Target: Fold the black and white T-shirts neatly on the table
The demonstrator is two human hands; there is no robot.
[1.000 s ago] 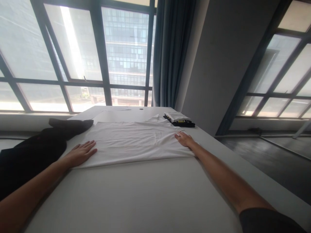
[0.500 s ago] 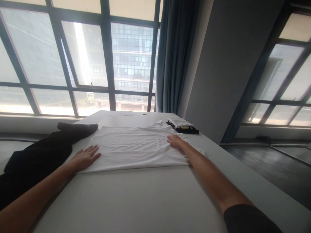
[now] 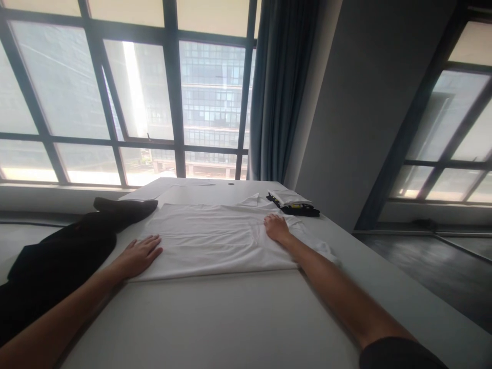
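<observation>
A white T-shirt point(image 3: 207, 233) lies spread across the white table, with shallow wrinkles and a straight near edge. My left hand point(image 3: 141, 256) rests palm down on its left end, fingers stretched and a little apart. Toward the shirt's right end, my right hand point(image 3: 275, 228) lies on the cloth with the fingers slightly bent, beside some small creases. Bunched white fabric point(image 3: 315, 243) shows to the right of my right forearm, which partly hides it.
A stack of folded clothes point(image 3: 294, 202), white over black, sits at the table's far right. Dark clothing point(image 3: 77, 236) lies along the left side. The white table point(image 3: 215, 318) reaches toward large windows point(image 3: 211, 97) and a blue-grey curtain point(image 3: 271, 102).
My right hand has turned and flattened somewhat on the shirt, its fingers now pointing more away from me. The left hand stays on the cloth. The view has shifted slightly.
</observation>
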